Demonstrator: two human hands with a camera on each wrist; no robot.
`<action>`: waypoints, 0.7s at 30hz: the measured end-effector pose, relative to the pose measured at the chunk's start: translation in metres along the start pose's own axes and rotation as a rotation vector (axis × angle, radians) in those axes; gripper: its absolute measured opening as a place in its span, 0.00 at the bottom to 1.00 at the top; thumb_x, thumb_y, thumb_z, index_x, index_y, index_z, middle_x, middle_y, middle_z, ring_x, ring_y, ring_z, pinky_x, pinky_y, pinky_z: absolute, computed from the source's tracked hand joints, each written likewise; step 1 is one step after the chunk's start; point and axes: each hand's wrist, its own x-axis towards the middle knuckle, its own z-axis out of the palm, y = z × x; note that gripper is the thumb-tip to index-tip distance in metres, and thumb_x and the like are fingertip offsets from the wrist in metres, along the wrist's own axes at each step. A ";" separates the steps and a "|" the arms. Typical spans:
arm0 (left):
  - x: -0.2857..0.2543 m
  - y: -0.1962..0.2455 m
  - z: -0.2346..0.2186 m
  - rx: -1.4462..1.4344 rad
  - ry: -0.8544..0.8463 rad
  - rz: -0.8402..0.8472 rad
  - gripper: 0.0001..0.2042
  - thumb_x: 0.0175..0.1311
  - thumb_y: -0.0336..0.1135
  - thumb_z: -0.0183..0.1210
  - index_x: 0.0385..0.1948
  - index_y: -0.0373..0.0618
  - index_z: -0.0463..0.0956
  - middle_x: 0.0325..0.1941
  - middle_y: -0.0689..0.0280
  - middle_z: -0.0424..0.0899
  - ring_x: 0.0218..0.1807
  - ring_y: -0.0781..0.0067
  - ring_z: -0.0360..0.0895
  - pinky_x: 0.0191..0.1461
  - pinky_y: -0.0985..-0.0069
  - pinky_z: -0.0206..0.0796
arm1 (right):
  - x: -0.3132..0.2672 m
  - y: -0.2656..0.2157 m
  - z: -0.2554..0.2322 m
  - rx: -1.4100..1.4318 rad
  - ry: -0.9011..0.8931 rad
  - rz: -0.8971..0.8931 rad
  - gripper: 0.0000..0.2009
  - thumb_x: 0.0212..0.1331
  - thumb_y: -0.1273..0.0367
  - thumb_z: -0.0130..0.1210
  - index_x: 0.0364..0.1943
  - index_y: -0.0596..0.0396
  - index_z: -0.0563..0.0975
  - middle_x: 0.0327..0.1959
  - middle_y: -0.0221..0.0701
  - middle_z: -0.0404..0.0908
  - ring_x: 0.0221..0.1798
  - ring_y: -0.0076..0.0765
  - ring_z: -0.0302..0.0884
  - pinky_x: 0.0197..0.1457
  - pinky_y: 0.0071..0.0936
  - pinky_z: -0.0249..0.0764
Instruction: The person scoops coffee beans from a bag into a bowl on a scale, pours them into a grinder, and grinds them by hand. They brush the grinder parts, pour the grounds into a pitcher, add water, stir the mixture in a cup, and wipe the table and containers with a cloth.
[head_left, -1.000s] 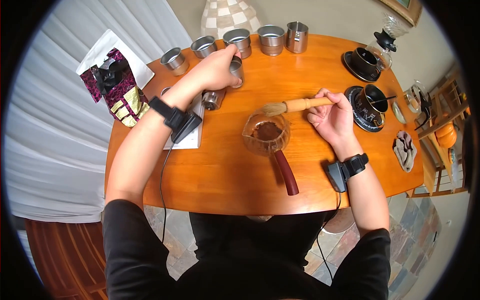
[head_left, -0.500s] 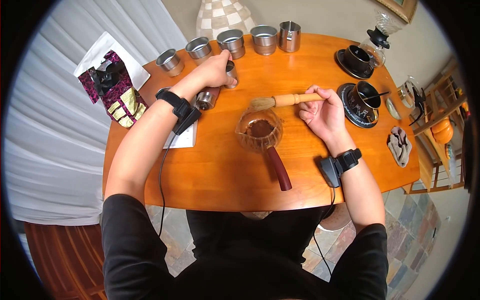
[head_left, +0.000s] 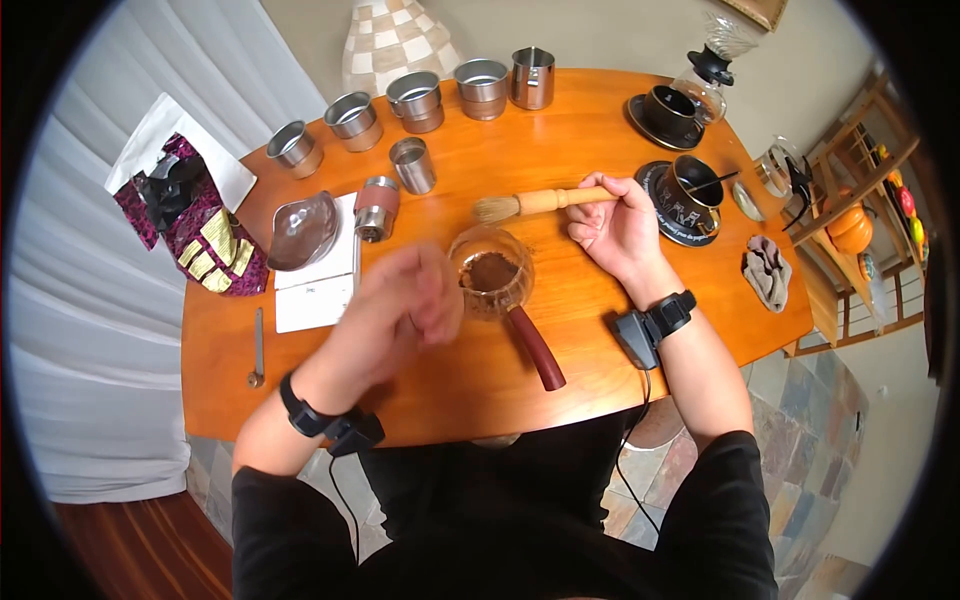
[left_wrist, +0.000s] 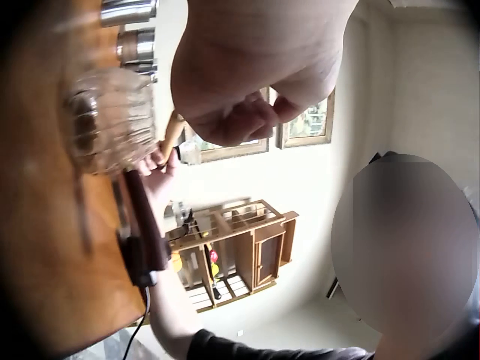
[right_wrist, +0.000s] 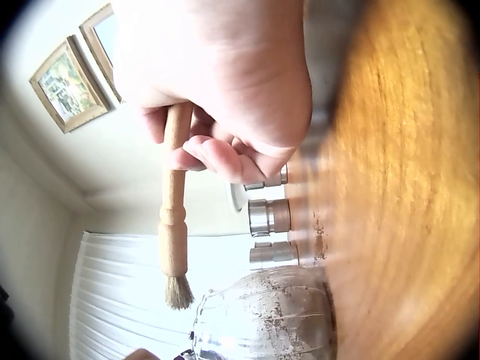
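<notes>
My right hand (head_left: 625, 232) pinches the wooden handle of a brush (head_left: 545, 202), its bristles up and left of the rim of a glass pot (head_left: 500, 302). Brown grounds lie inside the pot, whose dark red handle points toward me. Blurred, my left hand (head_left: 398, 310) is just left of the pot, with nothing held; its fingers look loosely bent in the left wrist view. Behind it stand a small steel cup (head_left: 413, 166) and a steel cylinder with a brown band (head_left: 377, 208). The right wrist view shows the brush (right_wrist: 174, 225) pointing down beside the pot (right_wrist: 270, 315).
Several steel cups and a steel pitcher (head_left: 532, 78) line the back edge. A clear dish (head_left: 303, 232) rests on a white scale or board (head_left: 315, 305) at left, near a purple bag (head_left: 215, 240). Black cups on saucers and a grey cloth (head_left: 767, 273) are at right.
My left hand has let go of the small steel cup and come back toward me, beside the pot. The cup stands on the table. My right hand still holds the brush; the head view has shifted.
</notes>
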 end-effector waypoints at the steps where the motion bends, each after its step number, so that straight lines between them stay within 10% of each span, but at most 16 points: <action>1: -0.006 -0.007 -0.005 -0.048 -0.061 -0.068 0.13 0.69 0.41 0.58 0.27 0.48 0.66 0.20 0.72 0.64 0.22 0.77 0.62 0.26 0.78 0.53 | -0.001 0.000 0.000 0.002 0.011 0.005 0.13 0.65 0.63 0.48 0.35 0.58 0.79 0.20 0.30 0.71 0.24 0.27 0.63 0.26 0.22 0.61; 8: -0.018 -0.042 -0.033 -0.310 -0.427 -0.401 0.13 0.71 0.37 0.54 0.24 0.45 0.67 0.20 0.70 0.66 0.23 0.77 0.64 0.28 0.78 0.56 | -0.002 -0.003 -0.002 -0.022 0.031 -0.014 0.13 0.66 0.62 0.49 0.35 0.58 0.79 0.20 0.30 0.72 0.24 0.27 0.65 0.26 0.22 0.62; 21: -0.015 -0.065 -0.042 -0.230 -0.318 -0.575 0.10 0.71 0.33 0.49 0.26 0.44 0.66 0.21 0.69 0.66 0.24 0.77 0.64 0.29 0.79 0.55 | 0.002 -0.030 0.023 -0.227 0.242 -0.243 0.11 0.69 0.62 0.49 0.41 0.54 0.76 0.24 0.26 0.76 0.26 0.23 0.69 0.25 0.20 0.63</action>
